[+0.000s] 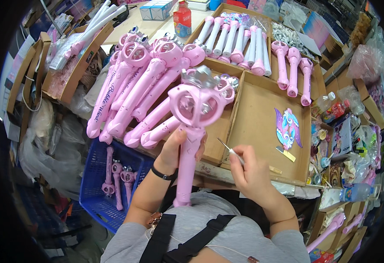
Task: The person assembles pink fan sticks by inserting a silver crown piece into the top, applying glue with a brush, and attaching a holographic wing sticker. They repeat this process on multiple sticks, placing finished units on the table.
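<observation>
Upright in front of my chest stands a pink toy wand (186,173) with a ring-shaped head and a silver crown on top. My left hand (171,151) is wrapped around its handle just below the head. My right hand (254,175), to the right of the wand, pinches a thin pointed metal tool (225,145), maybe a pick or tweezers. The tool's tip points up and left toward the wand, apart from it. Behind the held wand lies a pile of similar pink wands (135,87), several with crowns.
Cardboard trays (262,96) cover the table, one with a purple and blue winged decoration (288,128) and a small yellow-ended piece (287,154). White-handled wands (240,41) fill the far tray. At lower left, a blue basket (93,186) holds several pink wands. A red-labelled bottle (182,19) stands behind.
</observation>
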Motion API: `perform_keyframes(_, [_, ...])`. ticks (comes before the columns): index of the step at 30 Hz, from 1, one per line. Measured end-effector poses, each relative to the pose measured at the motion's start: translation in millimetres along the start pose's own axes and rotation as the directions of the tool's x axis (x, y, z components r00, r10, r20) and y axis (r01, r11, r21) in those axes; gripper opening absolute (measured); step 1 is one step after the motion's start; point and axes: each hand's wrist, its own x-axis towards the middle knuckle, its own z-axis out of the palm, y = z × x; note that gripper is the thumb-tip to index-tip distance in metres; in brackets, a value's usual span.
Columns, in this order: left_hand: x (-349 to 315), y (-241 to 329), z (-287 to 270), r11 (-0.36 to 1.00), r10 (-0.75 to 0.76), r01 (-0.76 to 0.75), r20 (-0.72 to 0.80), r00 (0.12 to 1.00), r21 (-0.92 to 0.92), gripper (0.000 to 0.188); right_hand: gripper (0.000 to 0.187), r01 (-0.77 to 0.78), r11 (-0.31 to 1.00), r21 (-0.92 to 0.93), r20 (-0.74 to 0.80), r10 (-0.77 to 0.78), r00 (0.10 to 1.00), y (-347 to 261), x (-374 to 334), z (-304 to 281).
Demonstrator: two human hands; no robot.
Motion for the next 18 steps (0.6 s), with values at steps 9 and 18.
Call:
perform_keyframes(9, [2.6, -0.9, 9.2, 0.996, 0.068, -0.069, -0.017, 0.998, -0.057, 0.056, 0.015, 0.314, 0.883, -0.349, -0.316, -0.426, 0.847, -14.8, 24.5, 6.7])
perform_keyframes(18, [-6.9, -10.6, 33.1, 0.943, 0.199, -0.137, -0.181, 0.963, 0.305, 0.048, 0.012, 0.319, 0.874, -0.365, -0.233, -0.418, 0.878, -1.9, 27.5, 8.6])
